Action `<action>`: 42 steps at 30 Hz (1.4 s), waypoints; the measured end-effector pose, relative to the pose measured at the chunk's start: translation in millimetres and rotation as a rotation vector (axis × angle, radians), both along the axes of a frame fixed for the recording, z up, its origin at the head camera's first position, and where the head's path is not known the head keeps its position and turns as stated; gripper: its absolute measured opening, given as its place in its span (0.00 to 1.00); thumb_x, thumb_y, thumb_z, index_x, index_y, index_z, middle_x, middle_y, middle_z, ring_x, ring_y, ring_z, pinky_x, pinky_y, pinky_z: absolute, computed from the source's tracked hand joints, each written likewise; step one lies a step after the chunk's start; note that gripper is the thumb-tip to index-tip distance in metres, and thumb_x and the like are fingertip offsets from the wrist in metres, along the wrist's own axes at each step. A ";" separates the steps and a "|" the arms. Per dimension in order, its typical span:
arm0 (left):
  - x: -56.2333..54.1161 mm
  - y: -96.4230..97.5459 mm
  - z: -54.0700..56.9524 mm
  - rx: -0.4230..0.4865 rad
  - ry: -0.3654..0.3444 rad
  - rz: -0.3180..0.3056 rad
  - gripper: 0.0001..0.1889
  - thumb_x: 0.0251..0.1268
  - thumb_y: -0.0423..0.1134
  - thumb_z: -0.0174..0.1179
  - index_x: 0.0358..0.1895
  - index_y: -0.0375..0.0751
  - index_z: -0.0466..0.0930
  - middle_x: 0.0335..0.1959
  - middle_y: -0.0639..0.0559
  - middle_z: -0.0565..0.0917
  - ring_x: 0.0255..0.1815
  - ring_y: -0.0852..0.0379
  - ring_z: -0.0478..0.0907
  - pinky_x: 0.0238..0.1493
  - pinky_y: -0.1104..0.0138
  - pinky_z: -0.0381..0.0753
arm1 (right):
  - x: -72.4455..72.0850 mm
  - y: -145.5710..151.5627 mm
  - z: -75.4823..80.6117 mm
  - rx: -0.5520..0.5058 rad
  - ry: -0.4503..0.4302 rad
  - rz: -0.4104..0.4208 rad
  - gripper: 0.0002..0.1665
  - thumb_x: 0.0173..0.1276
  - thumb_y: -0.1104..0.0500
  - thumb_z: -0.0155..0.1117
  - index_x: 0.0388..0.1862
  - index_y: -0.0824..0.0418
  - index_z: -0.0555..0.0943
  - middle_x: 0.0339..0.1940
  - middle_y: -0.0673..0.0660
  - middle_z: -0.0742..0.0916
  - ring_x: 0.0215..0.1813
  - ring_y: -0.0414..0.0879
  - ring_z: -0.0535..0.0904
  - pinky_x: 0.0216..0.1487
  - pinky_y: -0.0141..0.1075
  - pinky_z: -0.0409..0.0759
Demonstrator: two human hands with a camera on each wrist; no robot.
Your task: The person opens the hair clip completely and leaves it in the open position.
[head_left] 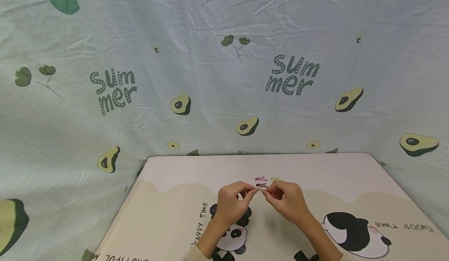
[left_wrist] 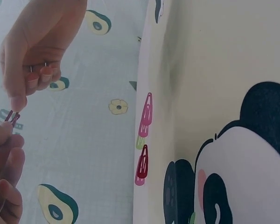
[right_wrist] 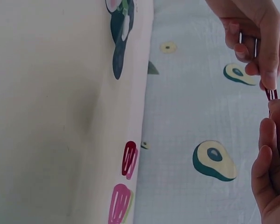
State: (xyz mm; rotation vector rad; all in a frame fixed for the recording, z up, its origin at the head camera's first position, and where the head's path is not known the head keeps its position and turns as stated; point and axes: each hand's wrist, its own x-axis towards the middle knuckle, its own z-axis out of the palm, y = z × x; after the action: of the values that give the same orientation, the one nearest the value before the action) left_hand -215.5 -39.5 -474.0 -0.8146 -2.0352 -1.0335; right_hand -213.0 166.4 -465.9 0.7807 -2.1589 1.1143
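Between my two hands is a dark red snap hair clip point(right_wrist: 271, 94), held up off the table. My left hand point(head_left: 235, 200) pinches one end of it between thumb and finger. The other end is pinched by my right hand point(head_left: 289, 201). Fingertips cover part of the clip, so whether it is snapped or sprung cannot be made out. Just beyond the hands, more hair clips lie on the table: a dark red clip point(left_wrist: 143, 161), pink clips point(left_wrist: 147, 109) and a light green clip point(head_left: 275, 178). Some of them overlap in the wrist views.
The table point(head_left: 168, 171) has a pale cover printed with a panda point(head_left: 234, 237) and a black-and-white dog point(head_left: 356, 231). Behind its far edge hangs a light curtain point(head_left: 210, 78) with avocado and lettering prints.
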 end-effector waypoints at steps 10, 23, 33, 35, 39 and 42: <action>2.0 0.8 0.2 -0.025 -0.070 -0.001 0.03 0.67 0.37 0.69 0.36 0.44 0.90 0.25 0.56 0.88 0.23 0.63 0.80 0.24 0.70 0.80 | -2.7 6.3 3.3 0.009 -0.017 0.014 0.13 0.54 0.71 0.78 0.28 0.56 0.85 0.19 0.42 0.82 0.23 0.27 0.70 0.24 0.23 0.74; -2.5 6.7 -5.2 -0.028 -0.105 -0.016 0.04 0.67 0.38 0.68 0.37 0.44 0.90 0.25 0.54 0.88 0.22 0.62 0.81 0.25 0.72 0.80 | -6.1 13.1 2.8 0.008 -0.049 -0.011 0.13 0.54 0.73 0.77 0.28 0.55 0.86 0.19 0.42 0.83 0.23 0.27 0.72 0.24 0.24 0.76; -12.4 18.1 -4.3 -0.014 -0.139 -0.014 0.03 0.64 0.38 0.72 0.36 0.43 0.91 0.28 0.54 0.90 0.23 0.67 0.79 0.25 0.77 0.77 | -10.0 25.4 7.9 0.051 -0.036 -0.053 0.13 0.55 0.72 0.77 0.29 0.56 0.87 0.20 0.41 0.83 0.22 0.27 0.72 0.24 0.24 0.74; -16.3 19.8 -4.2 -0.010 -0.145 -0.015 0.04 0.63 0.38 0.73 0.36 0.42 0.91 0.28 0.54 0.90 0.23 0.67 0.79 0.25 0.75 0.78 | -12.3 28.2 9.1 0.091 -0.055 -0.073 0.12 0.55 0.71 0.77 0.29 0.55 0.87 0.19 0.40 0.82 0.22 0.27 0.70 0.24 0.25 0.73; -25.8 21.8 -4.7 -0.020 -0.175 -0.007 0.04 0.61 0.38 0.74 0.35 0.42 0.91 0.28 0.53 0.90 0.23 0.66 0.80 0.27 0.72 0.81 | -18.8 32.7 10.7 0.191 -0.127 -0.102 0.09 0.59 0.68 0.76 0.30 0.54 0.86 0.17 0.39 0.76 0.22 0.28 0.66 0.24 0.27 0.69; -33.7 22.4 -4.8 -0.061 -0.220 0.009 0.04 0.62 0.39 0.74 0.36 0.43 0.93 0.30 0.53 0.91 0.24 0.65 0.81 0.28 0.75 0.80 | -25.9 34.6 9.5 0.272 -0.194 -0.116 0.07 0.62 0.65 0.74 0.31 0.53 0.86 0.17 0.39 0.75 0.21 0.29 0.64 0.24 0.29 0.66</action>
State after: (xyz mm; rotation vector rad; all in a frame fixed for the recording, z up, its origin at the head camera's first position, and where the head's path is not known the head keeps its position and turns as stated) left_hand -249.3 -17.2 -478.8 -0.7498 -2.2629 -1.1023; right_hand -238.9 201.0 -456.3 0.6758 -2.5214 0.8788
